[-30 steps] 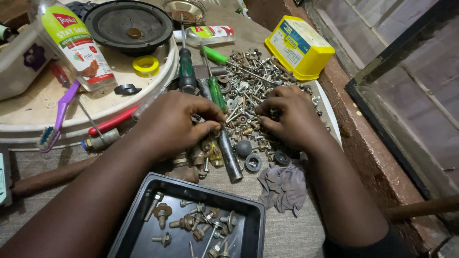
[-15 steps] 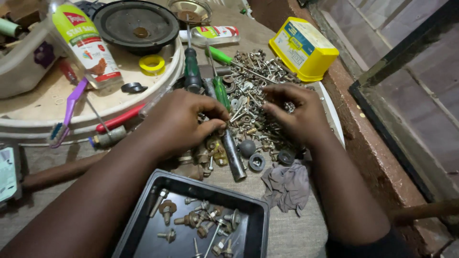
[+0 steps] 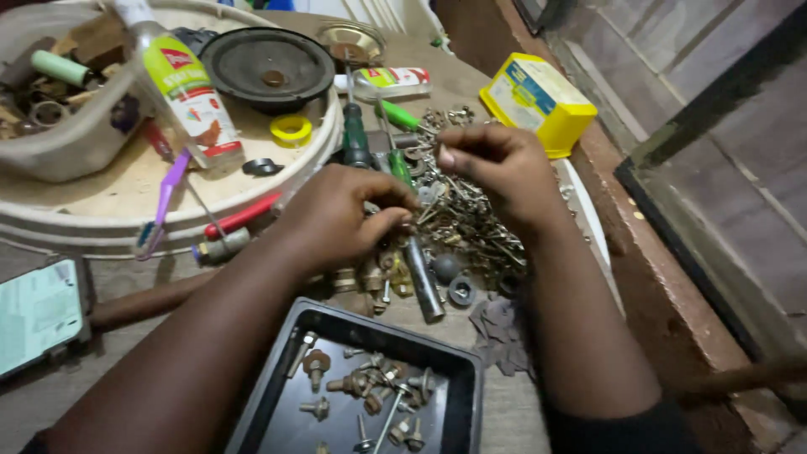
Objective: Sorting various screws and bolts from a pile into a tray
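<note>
My left hand rests low on a heap of loose screws, nuts and metal bits, its thumb and fingers pinched together over the pile; what it grips is too small to make out. My right hand is lifted above the heap with fingertips closed on a small piece of hardware. A black tray holding several screws and bolts lies close to me, below both hands. A metal rod and round washers lie between heap and tray.
Green-handled screwdrivers lie behind the heap. A yellow box sits far right. A round white tub lid at left carries a speaker, a bottle, yellow tape and a toothbrush. A phone lies at left; a grey rag lies right of the tray.
My right hand has lifted off the heap with its fingertips pinched together. My left hand has stayed on the pile. The view has shifted slightly closer.
</note>
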